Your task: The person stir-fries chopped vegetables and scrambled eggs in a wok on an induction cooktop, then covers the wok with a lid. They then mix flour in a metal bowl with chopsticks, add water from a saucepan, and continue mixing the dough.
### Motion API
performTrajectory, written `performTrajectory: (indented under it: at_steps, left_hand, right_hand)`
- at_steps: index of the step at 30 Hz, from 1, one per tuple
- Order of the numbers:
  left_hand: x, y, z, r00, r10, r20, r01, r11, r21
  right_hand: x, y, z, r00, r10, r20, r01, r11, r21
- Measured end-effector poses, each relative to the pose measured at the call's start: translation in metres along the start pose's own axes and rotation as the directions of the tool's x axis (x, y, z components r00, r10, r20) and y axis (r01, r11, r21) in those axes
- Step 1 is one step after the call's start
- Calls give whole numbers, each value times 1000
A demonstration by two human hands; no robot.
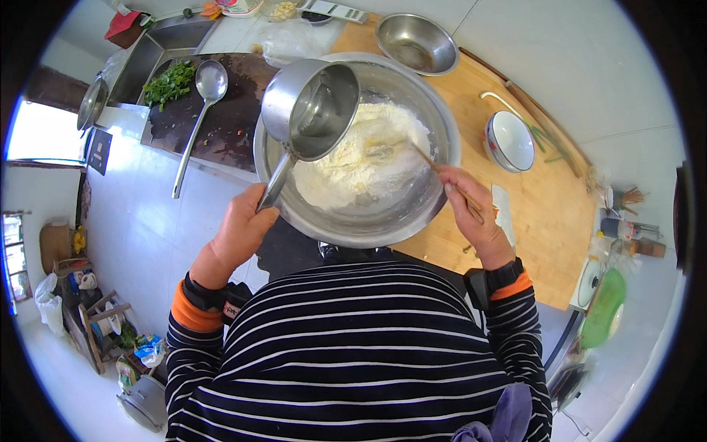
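My left hand (pixel 243 226) grips the handle of a metal dipper (pixel 281 105), which is tilted over a wide steel basin (pixel 353 232). Clear liquid, apparently water, shows inside the dipper. White flour (pixel 381 149) lies heaped in the basin, with a wet yellowish patch near its middle. Over the basin's right rim, my right hand (pixel 469 204) holds wooden chopsticks (pixel 428 158), their tips down in the flour. Whether liquid is leaving the dipper at this instant is hard to see.
Left of the basin, a steel ladle (pixel 193 138) and chopped greens (pixel 170 84) rest on a dark cutting board (pixel 237 121). A steel bowl (pixel 417 44) stands behind. An enamel bowl (pixel 511 141) and green onion (pixel 538 138) are on the wooden board (pixel 541 221) at right.
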State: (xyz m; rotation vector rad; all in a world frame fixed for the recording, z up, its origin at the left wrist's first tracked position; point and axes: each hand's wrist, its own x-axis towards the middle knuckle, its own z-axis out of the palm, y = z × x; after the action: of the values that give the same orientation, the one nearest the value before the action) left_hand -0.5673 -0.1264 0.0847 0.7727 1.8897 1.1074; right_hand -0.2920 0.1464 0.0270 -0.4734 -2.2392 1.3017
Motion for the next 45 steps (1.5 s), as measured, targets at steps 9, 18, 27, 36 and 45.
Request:
performTrajectory:
  at_steps: [9, 18, 27, 36, 45]
  left_hand:
    - [12, 7, 1, 999, -32, -9, 32, 997, 76]
    - [-1, 7, -3, 978, -209, 30, 209, 978, 5]
    - [-20, -4, -8, 983, -186, 8, 185, 982, 34]
    - [-28, -6, -9, 986, -165, -3, 164, 978, 131]
    - [-40, -2, -15, 988, -126, 88, 95, 952, 290]
  right_hand:
    - [16, -4, 76, 924, -310, 224, 309, 950, 40]
    - [6, -4, 45, 902, -261, 343, 301, 951, -67]
    - [-19, -41, -2, 982, -53, 182, 96, 968, -233]
    - [-11, -30, 59, 962, -5, 274, -72, 960, 272]
    - [-20, -41, 5, 995, 96, 35, -90, 986, -141]
